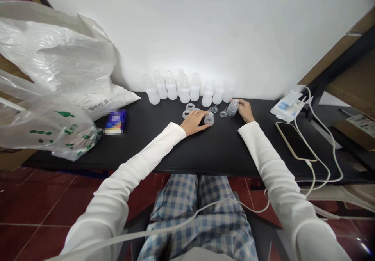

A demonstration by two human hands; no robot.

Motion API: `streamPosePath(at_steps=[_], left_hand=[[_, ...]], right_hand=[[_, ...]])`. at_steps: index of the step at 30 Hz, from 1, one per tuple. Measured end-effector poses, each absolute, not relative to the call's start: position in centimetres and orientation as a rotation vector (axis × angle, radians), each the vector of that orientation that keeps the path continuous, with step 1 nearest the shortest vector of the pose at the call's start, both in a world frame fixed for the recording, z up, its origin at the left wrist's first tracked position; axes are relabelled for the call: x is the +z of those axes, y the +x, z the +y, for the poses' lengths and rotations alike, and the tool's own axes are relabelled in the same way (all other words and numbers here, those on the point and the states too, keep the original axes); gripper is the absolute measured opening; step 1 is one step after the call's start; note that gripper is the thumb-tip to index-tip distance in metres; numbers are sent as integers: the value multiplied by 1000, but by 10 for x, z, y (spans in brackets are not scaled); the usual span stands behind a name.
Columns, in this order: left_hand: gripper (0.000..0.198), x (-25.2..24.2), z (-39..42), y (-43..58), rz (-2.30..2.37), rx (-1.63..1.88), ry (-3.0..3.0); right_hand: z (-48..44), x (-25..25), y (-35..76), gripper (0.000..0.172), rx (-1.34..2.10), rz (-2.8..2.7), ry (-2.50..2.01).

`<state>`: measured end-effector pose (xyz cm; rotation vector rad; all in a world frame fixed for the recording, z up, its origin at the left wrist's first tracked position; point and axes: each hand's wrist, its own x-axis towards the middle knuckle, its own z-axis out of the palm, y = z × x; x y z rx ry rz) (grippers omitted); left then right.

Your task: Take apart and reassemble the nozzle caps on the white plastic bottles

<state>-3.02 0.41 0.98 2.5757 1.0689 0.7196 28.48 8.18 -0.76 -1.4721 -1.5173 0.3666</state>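
My left hand (193,123) has its thumb and fingers closed on a collar ring with a clear nipple (209,119), low over the black table. My right hand (246,111) grips a clear dome-shaped bottle cap (233,107) from its right side, the cap tilted. Between the hands lie two loose clear nipples, one nipple (215,109) farther back and another nipple (223,113) beside the cap. Behind my left fingers are collar rings (190,107), partly covered by the hand. Several white baby bottles (184,91) stand along the wall, some with clear domed caps on.
Large plastic bags (67,58) fill the left side, with a blue packet (115,121) beside them. On the right lie a phone (295,141) on a white cable and a white device (287,105). The cable also crosses my lap. A white wall (211,27) borders the table (187,155).
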Motion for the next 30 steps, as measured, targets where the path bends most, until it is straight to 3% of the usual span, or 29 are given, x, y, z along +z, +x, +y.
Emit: streamPosePath(at_steps=[2, 6, 9, 15, 19, 23, 30], left_hand=[[53, 9, 5, -29, 1088, 728, 2550], [49, 9, 3, -30, 1101, 872, 2513], [47, 11, 3, -31, 1072, 1079, 2507], [52, 6, 6, -31, 898, 1348, 2438], [60, 2, 9, -29, 810, 1537, 2215], [38, 8, 7, -30, 827, 1489, 2138], [36, 19, -7, -23, 873, 1427, 1848]], right_hand=[[80, -5, 284, 34, 313, -1399, -1440], [62, 11, 270, 29, -167, -1226, -1306], [35, 25, 240, 35, -271, -1352, -1183], [1, 28, 165, 44, -55, -2033, -1020], [1, 15, 143, 47, 233, -1763, -1075], [6, 2, 137, 52, 383, -1501, -1121], [0, 7, 130, 53, 390, -1442, -1107]])
